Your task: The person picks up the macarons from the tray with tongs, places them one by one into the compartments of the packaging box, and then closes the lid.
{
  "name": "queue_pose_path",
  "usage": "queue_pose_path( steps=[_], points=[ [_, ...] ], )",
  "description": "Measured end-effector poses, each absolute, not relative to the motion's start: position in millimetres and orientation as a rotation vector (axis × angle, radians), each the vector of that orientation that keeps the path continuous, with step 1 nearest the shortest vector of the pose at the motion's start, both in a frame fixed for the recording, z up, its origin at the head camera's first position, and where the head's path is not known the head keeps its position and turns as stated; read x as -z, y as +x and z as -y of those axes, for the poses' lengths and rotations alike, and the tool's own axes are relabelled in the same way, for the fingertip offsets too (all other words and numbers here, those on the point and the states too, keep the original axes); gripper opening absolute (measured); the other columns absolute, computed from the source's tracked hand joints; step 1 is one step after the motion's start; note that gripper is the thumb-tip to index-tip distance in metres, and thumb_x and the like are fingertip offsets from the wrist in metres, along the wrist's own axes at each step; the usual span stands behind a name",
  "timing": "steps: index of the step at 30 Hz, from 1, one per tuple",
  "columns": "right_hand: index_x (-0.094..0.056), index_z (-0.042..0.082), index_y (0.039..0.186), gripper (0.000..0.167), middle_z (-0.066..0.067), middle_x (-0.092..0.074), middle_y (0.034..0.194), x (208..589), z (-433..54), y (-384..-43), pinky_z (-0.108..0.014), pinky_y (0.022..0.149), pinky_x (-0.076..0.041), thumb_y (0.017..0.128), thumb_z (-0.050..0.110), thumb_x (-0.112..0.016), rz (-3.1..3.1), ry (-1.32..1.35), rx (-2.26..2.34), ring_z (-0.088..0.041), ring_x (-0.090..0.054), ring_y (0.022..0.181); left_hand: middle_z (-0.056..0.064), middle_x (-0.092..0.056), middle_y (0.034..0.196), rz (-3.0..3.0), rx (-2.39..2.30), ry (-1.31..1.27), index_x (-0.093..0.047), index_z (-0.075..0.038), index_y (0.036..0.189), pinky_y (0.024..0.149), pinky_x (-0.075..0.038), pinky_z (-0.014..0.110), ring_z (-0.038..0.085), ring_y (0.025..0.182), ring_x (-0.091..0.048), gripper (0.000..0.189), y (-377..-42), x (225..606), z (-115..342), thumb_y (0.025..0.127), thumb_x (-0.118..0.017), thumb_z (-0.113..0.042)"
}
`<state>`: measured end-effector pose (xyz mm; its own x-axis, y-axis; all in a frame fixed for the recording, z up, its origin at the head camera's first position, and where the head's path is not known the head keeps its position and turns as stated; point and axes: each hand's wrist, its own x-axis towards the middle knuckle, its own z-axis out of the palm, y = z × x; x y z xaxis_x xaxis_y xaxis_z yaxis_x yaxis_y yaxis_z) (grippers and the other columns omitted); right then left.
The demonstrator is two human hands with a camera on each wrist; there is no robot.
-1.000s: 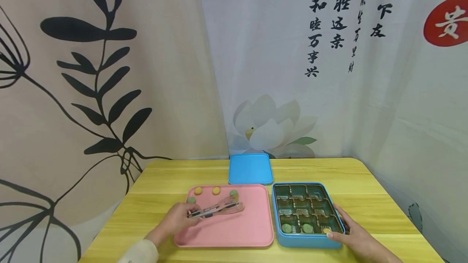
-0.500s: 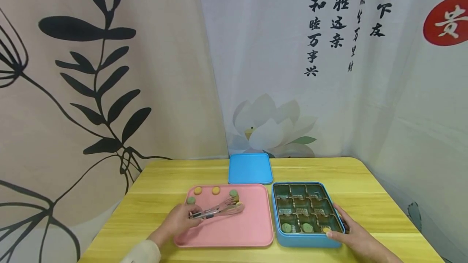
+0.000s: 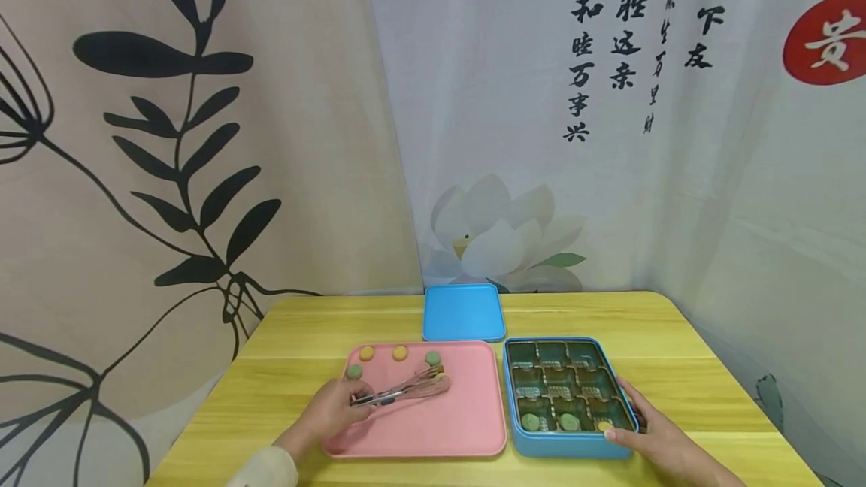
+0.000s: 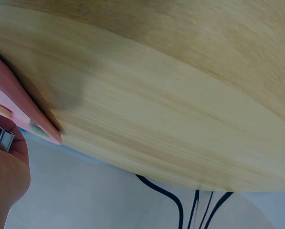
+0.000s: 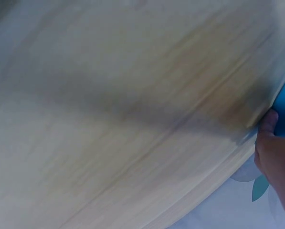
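My left hand [image 3: 336, 406] holds metal tongs [image 3: 386, 397] by the handle end, low over the pink tray [image 3: 467, 427]. Their far tips lie around a small yellow round cookie [image 3: 442, 376], mostly hidden by them. Green cookies [image 3: 433, 358] and yellow cookies [image 3: 400, 352] lie along the tray's back and left. My right hand [image 3: 649, 431] grips the right side of the blue box [image 3: 555, 445], thumb at its front right corner. The box's insert has several compartments; its front row holds two green cookies [image 3: 570, 421] and a yellow one [image 3: 604, 426]. The left wrist view shows the tongs' metal end [image 4: 4, 139].
A blue lid [image 3: 464, 313] lies flat behind the tray, near the back edge of the wooden table [image 3: 582, 316]. Tray and box stand side by side with a narrow gap. A printed curtain [image 3: 325, 171] hangs behind the table.
The tongs' tips have drawn slightly closer together around the yellow cookie. The left hand has shifted a touch to the right; the right hand and the box have stayed put.
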<state>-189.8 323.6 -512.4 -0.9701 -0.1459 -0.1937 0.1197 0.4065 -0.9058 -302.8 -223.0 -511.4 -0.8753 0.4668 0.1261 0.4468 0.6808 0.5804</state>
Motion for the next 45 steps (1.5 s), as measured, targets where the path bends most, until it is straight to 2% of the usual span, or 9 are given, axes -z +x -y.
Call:
queue_pose_path(
  steps=[9, 16, 25, 39, 45],
  points=[
    [0.004, 0.003, 0.157, 0.095, -0.041, -0.004, 0.154, 512, -324, -189, -0.066, 0.102, -0.032, 0.097, 0.024, -0.065, -2.405, -0.023, 1.606, -0.06, -0.013, 0.138, -0.013, -0.059, 0.072, -2.841, -0.983, 0.79, -0.072, -0.016, 0.091, 0.052, -0.043, 0.022, 0.004, 0.06, -0.05, 0.007, -303, 512, 223, 0.084, -0.075, -0.015],
    [0.003, 0.002, 0.157, 0.095, -0.041, -0.006, 0.154, 512, -323, -187, -0.065, 0.102, -0.034, 0.096, 0.023, -0.067, -2.424, -0.031, 1.608, -0.059, -0.02, 0.137, -0.013, -0.058, 0.071, -2.843, -0.989, 0.797, -0.073, -0.017, 0.09, 0.052, -0.043, 0.022, 0.003, 0.06, -0.05, 0.005, -302, 511, 223, 0.086, -0.075, -0.017],
    [0.003, 0.002, 0.157, 0.098, -0.039, -0.002, 0.155, 511, -321, -191, -0.071, 0.103, -0.025, 0.095, 0.029, -0.068, -2.451, 0.048, 1.542, -0.06, -0.011, 0.138, -0.012, -0.058, 0.072, -2.842, -0.992, 0.758, -0.073, -0.018, 0.09, 0.053, -0.043, 0.023, 0.005, 0.062, -0.05, 0.005, -301, 508, 220, 0.086, -0.076, -0.019],
    [0.004, 0.004, 0.157, 0.095, -0.038, 0.002, 0.156, 512, -322, -192, -0.07, 0.103, -0.026, 0.097, 0.027, -0.066, -2.441, 0.031, 1.544, -0.061, -0.006, 0.139, -0.013, -0.058, 0.075, -2.876, -0.991, 0.772, -0.073, -0.022, 0.09, 0.058, -0.044, 0.024, 0.007, 0.068, -0.049, 0.004, -305, 492, 205, 0.087, -0.076, -0.022],
    [0.003, 0.004, 0.157, 0.096, -0.038, 0.001, 0.155, 511, -322, -192, -0.07, 0.102, -0.027, 0.096, 0.029, -0.066, -2.456, 0.038, 1.528, -0.061, -0.008, 0.138, -0.012, -0.06, 0.073, -2.827, -1.044, 0.803, -0.073, -0.02, 0.09, 0.052, -0.042, 0.022, 0.005, 0.06, -0.049, 0.004, -308, 485, 196, 0.089, -0.075, -0.023]
  ],
)
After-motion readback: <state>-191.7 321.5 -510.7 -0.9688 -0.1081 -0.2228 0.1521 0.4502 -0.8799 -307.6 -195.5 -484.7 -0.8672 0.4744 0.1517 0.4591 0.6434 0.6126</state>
